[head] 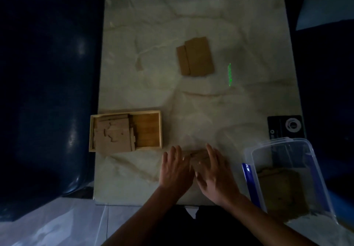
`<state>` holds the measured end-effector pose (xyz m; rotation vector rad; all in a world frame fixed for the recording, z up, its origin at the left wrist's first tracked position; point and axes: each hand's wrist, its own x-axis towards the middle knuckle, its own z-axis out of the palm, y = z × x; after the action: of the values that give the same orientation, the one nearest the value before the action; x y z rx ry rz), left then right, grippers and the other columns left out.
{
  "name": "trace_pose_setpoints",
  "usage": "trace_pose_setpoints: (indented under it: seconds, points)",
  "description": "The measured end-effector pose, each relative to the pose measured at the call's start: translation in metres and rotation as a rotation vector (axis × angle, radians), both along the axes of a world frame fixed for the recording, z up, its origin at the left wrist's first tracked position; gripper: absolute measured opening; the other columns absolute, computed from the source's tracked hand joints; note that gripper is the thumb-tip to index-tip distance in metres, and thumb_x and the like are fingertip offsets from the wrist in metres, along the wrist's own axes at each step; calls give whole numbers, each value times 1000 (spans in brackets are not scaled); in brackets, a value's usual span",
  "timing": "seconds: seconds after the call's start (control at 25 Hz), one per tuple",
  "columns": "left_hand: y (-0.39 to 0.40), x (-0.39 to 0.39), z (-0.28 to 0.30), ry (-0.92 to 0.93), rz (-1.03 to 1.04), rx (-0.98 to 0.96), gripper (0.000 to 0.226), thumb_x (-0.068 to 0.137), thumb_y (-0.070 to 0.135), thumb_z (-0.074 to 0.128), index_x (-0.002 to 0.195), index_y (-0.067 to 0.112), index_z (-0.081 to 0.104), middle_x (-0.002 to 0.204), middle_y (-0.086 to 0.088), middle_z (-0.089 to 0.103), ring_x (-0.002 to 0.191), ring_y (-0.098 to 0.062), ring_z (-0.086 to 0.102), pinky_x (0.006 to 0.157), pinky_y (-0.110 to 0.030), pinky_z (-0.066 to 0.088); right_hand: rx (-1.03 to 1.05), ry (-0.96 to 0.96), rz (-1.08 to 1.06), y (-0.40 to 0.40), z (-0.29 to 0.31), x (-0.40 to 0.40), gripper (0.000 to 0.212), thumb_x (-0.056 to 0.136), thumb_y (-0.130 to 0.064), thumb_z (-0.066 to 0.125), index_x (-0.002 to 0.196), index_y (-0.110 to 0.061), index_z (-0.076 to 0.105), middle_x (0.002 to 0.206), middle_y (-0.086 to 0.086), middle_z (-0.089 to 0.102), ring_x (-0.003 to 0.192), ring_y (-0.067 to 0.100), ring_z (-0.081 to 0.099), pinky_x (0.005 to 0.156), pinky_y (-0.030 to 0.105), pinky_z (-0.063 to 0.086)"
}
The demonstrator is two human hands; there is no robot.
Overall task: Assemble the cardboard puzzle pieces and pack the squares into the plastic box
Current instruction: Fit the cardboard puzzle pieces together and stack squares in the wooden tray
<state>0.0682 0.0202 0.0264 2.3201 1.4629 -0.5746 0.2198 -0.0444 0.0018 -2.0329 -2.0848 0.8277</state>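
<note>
There is one wooden tray (151, 112) on the marble table (239, 34), at about 9 o'clock from the hands. It holds a heap of cut cardboard puzzle pieces (115, 136); they overlap too much to count. There is one stack of brown cardboard squares (197, 56) far up the table at 12 o'clock. Two layers show in it.

There is one clear plastic box (283, 169) at 3 o'clock, just beside the right hand. It has a blue clip on its side and some cardboard lying in the bottom. One black card (275, 128) sits on the table just past the box.

Two hands are near the table's close edge. The left hand (175, 171) and the right hand (214, 174) lie palm down, side by side, fingers spread and pointing to 12 o'clock. Both press flat on one cardboard piece (198, 156) between them. Most of it is hidden, so its shape is hard to tell.
</note>
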Motion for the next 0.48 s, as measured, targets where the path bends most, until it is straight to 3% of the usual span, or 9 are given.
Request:
trace_pose_setpoints:
  seconds: [0.12, 0.24, 0.48]
  points:
    - [30, -5, 0, -84, 24, 63, 34, 86, 45, 58, 108, 20, 65, 121, -9, 59, 112, -25, 52, 89, -39, 47, 32, 62, -67, 23, 6, 3, 36, 88, -36, 55, 120, -21, 58, 149, 16, 37, 135, 33, 38, 101, 48, 45]
    - [76, -7, -5, -108, 41, 118, 33, 92, 45, 49, 109, 20, 62, 119, -5, 59, 111, -22, 52, 90, -38, 47, 57, 50, -71, 64, 5, 8, 37, 90, -33, 59, 122, -14, 59, 146, 19, 42, 135, 33, 39, 103, 47, 45]
    - [173, 6, -11, -102, -58, 201, 35, 84, 36, 59, 109, 11, 61, 121, -15, 56, 111, -33, 53, 82, -44, 50, -25, -176, 15, 169, 1, 34, 47, 88, -32, 58, 130, -12, 53, 150, 27, 34, 139, 46, 29, 108, 53, 37]
